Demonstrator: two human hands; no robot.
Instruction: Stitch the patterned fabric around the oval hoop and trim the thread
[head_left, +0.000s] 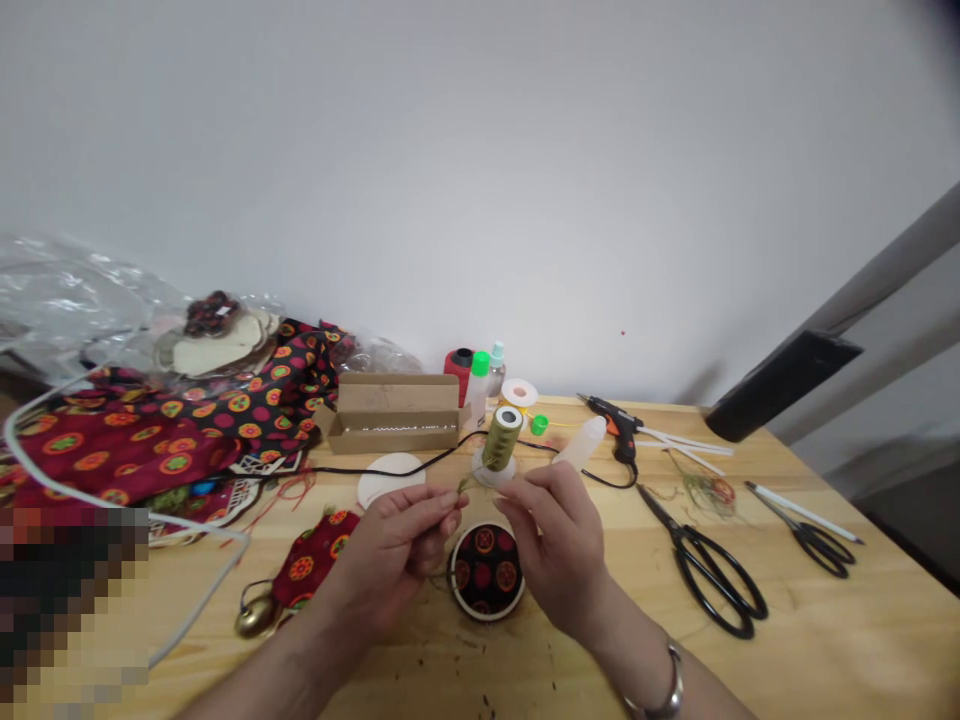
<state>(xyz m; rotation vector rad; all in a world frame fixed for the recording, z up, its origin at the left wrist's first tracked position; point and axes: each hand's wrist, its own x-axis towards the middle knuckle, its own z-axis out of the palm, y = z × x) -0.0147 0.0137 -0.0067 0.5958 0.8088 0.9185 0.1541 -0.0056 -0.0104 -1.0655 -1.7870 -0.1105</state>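
Pinching green thread [466, 484], likely for fine control, the left hand [401, 535] faces the right hand [559, 555], pinched too, seemingly on the same strand; between them on the bench [600, 675] lies a patterned disc [486, 572], an upright spool [502, 440] beyond.

We see a round disc [486, 573] faced in matt printed cloth with a smooth pale rim. Beyond the disc, a spool of green thread [502, 442] has a faint sheen. Right of the disc, scissors [681, 534] pair dark metal blades with smooth black handles. Left of it we find a glossy brass-coloured metal bell [256, 616]; beyond and left, a matt cardboard box [396, 438] and shiny, crinkled clear plastic [71, 290]. Beneath the disc, our table [600, 665] is smooth, grained wood.
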